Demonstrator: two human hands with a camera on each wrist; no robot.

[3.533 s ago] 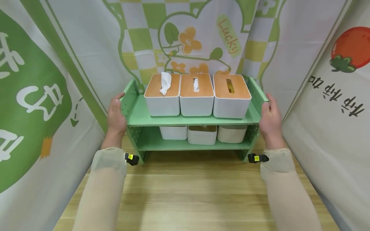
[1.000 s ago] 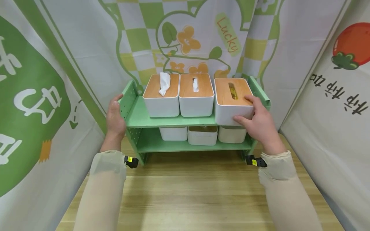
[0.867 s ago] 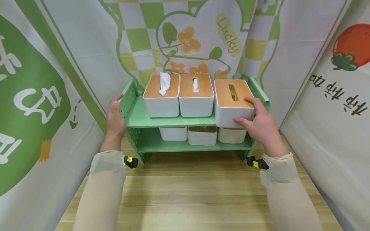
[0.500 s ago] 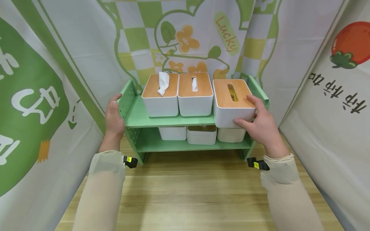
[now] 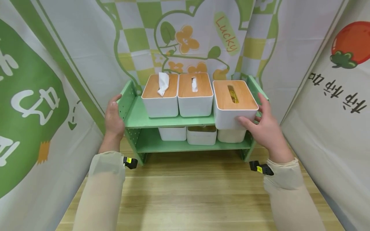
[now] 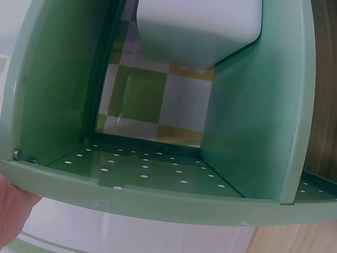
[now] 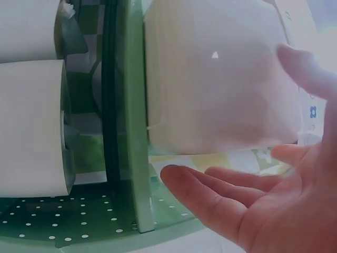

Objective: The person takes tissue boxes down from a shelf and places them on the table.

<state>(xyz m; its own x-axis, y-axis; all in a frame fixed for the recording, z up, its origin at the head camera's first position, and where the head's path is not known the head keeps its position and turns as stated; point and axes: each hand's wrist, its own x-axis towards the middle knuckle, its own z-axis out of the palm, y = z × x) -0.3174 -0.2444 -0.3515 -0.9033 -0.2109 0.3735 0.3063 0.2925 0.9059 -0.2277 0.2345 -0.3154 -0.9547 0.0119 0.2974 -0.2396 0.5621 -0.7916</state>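
A white tissue box (image 5: pixel 235 106) with a wooden lid stands at the right end of the green shelf's (image 5: pixel 170 121) upper board, its front slightly past the board's edge. My right hand (image 5: pixel 268 128) is spread at its right side. The thumb lies by the front face, and the fingers stand apart from the box (image 7: pixel 210 68) in the right wrist view. My left hand (image 5: pixel 113 120) rests along the outside of the left side panel (image 5: pixel 125 98), one fingertip at its top edge. In the left wrist view only part of the left hand (image 6: pixel 15 208) shows.
To the left stand a tissue box (image 5: pixel 160 106) with tissue sticking out and a middle tissue box (image 5: pixel 195 106). The lower board (image 5: pixel 190 147) holds three bins, among them a pale middle bin (image 5: pixel 201 138). Printed curtains (image 5: pixel 321 106) enclose the wooden table (image 5: pixel 185 192).
My right hand left the side panel and gripped the right-hand tissue box, which came forward and slightly right. Now its fingers have lifted off the lid. The left hand has stayed in place.
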